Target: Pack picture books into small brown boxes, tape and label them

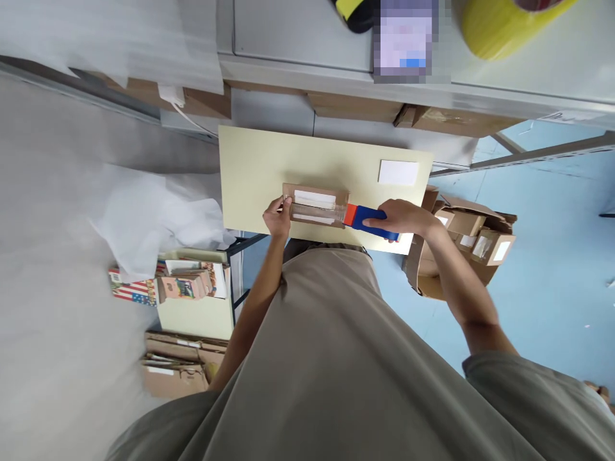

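A small brown cardboard box [314,193] lies on a pale yellow tabletop [259,166]. My left hand [277,218] grips the box's left end, fingers curled on its edge. My right hand [401,218] is closed round the blue handle of a tape dispenser [368,219], whose orange neck and clear tape roll rest across the box. A white label [398,172] lies on the table beyond my right hand.
White foam sheets [144,218] lie at the left. An open carton of small taped boxes [473,243] stands on the blue floor at the right. Flat cardboard and printed boxes [187,285] sit below left. A yellow tape roll [504,25] rests on the grey shelf above.
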A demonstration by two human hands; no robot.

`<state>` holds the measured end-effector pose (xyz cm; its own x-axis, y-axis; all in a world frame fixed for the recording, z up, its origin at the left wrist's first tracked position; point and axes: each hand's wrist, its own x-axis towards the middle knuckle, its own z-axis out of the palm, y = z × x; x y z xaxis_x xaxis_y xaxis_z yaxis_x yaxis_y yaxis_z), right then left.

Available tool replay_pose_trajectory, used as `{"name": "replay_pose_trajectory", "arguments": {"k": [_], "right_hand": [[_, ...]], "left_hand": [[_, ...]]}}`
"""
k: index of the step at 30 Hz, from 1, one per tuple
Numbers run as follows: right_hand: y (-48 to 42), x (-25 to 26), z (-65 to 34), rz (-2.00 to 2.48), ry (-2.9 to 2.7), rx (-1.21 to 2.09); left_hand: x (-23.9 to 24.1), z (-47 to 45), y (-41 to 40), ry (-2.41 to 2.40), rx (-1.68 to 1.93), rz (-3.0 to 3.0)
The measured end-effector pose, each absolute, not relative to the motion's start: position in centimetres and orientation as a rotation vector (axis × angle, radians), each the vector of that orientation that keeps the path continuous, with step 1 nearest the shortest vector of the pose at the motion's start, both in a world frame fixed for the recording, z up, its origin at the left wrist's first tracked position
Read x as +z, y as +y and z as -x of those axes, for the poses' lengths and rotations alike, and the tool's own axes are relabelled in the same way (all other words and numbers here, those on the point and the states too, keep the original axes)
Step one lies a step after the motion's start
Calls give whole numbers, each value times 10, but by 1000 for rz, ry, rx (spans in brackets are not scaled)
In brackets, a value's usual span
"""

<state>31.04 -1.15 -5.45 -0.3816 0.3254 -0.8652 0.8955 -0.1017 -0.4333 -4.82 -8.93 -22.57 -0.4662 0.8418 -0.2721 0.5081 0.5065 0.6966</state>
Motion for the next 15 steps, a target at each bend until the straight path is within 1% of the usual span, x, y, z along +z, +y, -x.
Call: {"name": "replay_pose_trajectory", "arguments": {"k": [10,15], "right_hand": [[-8,-63,-341,-1218,1685,-1639],[-8,-77,-349,-1253,1654,-1609]], "left_hand": [[-238,49,-89,2099,712,-1231],[-239,50,-89,2092,710,-1293]]}}
